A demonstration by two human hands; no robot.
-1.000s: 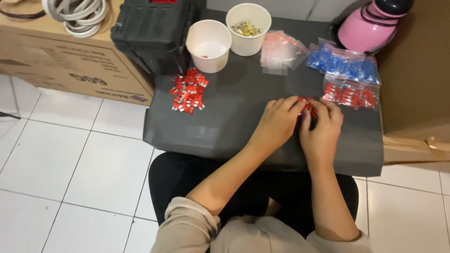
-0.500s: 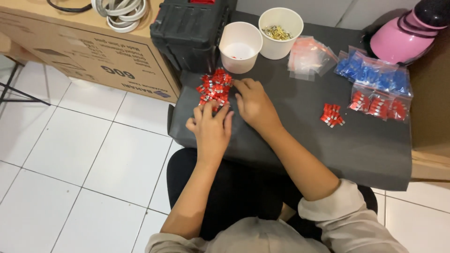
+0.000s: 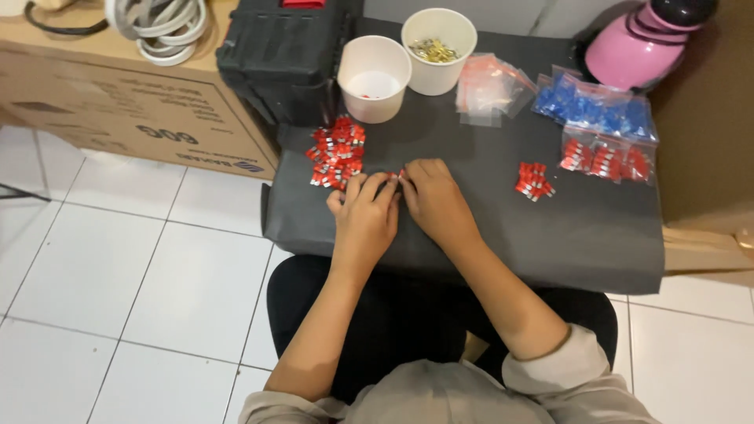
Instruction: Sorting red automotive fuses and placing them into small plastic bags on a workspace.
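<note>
work surface: a dark grey mat [image 3: 471, 235] laid over the person's lap, white floor tiles [image 3: 118, 275] to the left.

left hand [image 3: 365, 216]: palm down on the mat, fingers curled narrow, tips at the lower edge of the big pile of red pieces [image 3: 336, 151]. a small red bit shows at the fingertips; whether it is pinched cannot be told.

right hand [image 3: 436, 200]: palm down just beside the left, fingertips meeting those of the left hand. fingers bent narrow, a red speck at the tips; hold not clear.

big pile of red pieces: small red items with silver ends, heaped on the left part of the mat, below the near cup, touching or just beside both hands' fingertips.

small heap of red pieces [image 3: 534, 180]: same kind, on the mat to the right of the right hand, well apart from it.

near cup [image 3: 374, 77]: white paper cup, upright, one or two red bits inside.

far cup [image 3: 438, 49]: white paper cup, upright, brass-coloured small parts inside.

clear bags [image 3: 491, 86]: flat, beside the far cup.

bags of blue pieces [image 3: 597, 106] and bags of red pieces [image 3: 605, 161]: right edge of the mat.

black case [image 3: 287, 55], cardboard box [image 3: 133, 118], coil of white cable [image 3: 161, 27], pink helmet [image 3: 640, 43]: along the far side.
</note>
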